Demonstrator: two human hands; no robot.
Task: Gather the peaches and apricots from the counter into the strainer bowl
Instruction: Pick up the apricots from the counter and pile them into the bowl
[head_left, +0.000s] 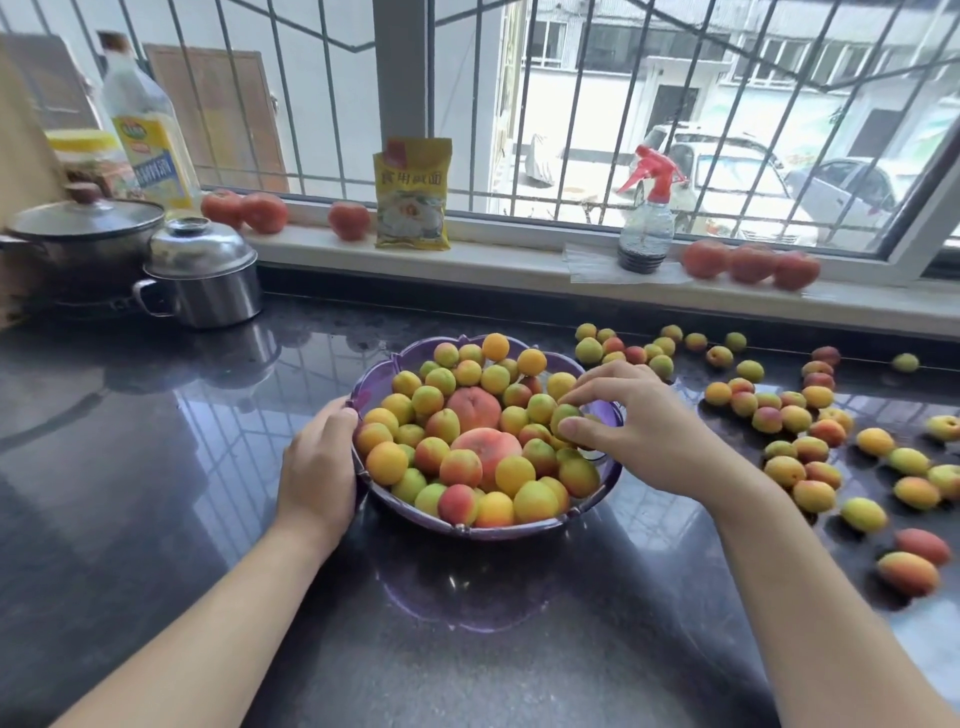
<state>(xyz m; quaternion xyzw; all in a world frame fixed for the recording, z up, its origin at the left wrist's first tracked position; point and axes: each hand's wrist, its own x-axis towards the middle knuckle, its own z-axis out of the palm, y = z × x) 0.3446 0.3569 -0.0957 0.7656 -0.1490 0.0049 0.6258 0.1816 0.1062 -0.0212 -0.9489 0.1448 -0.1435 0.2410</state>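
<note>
Strainer bowl (613, 475) is sitting mid-worktop, purple, already heaped with apricots plus two bigger peaches (485, 449) in the middle. Left hand (319, 465) is curling round the bowl's left rim, bracing it. Right hand (636, 423) is hovering over the right side of the heap, thumb and fingers (574, 428) pinching a greenish apricot (563, 415) that looks to be right at the pile surface — can't tell if it's seated or still in the air.

Judgement on the step: it's a place-down onto a full mound, so the risk is roll-off. Better to be lowering the fruit into a dip between neighbours, not on a crest, and easing the pinch open only once it's resting. Left hand should be gripping the rim throughout — the worktop (156, 467) is glossy and the bowl could be sliding.

Further right, loose fruit (795, 470) is lying scattered across the worktop, dozens of pieces, some well apart near the back edge. So the task is maybe half done by my read. Bowl capacity is getting tight; packing the rim gaps first would be helping.

Behind: steel pot (208, 280), lidded pan (78, 234), oil bottle (148, 130), yellow packet (413, 195), spray bottle (647, 218) and tomatoes (750, 262) on the sill.
</note>
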